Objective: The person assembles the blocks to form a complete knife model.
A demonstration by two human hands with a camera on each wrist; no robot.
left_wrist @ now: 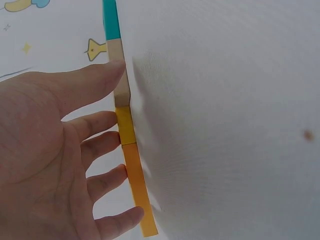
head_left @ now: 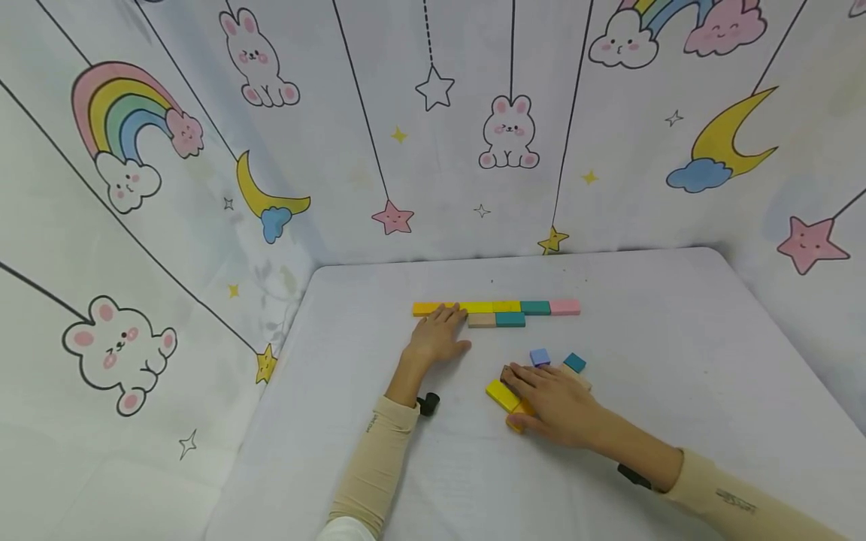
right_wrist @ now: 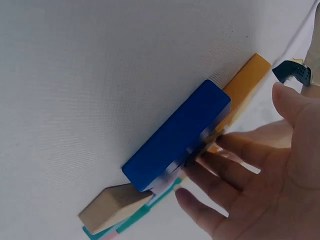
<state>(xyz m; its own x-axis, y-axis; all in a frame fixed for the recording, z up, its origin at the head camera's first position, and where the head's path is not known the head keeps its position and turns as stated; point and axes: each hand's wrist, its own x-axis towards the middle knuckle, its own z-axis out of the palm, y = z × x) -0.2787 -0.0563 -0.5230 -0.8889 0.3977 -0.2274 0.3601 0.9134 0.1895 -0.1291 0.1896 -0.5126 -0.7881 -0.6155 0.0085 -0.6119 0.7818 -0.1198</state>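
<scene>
My left hand [head_left: 436,338] rests its fingertips along the left part of a flat row, touching an orange block [head_left: 426,309] and a yellow block [head_left: 476,307], thumb held apart. A teal block [head_left: 535,307] and a pink block [head_left: 564,306] continue that row. Nearer lie a tan block [head_left: 482,320] and another teal block [head_left: 510,319]. Over a loose group, my right hand [head_left: 558,402] spreads its fingers, with tips at a brown block [head_left: 506,373]. Around it are a loose yellow block [head_left: 501,395] and an orange one. A blue block [right_wrist: 177,135] shows in the right wrist view, hidden from the head view.
Beyond the right fingers lie a lavender block [head_left: 540,357], a small teal block [head_left: 575,362] and a partly covered beige block. White cloth [head_left: 643,315] covers the table. A printed curtain [head_left: 460,173] stands behind it. Black devices sit at both wrists.
</scene>
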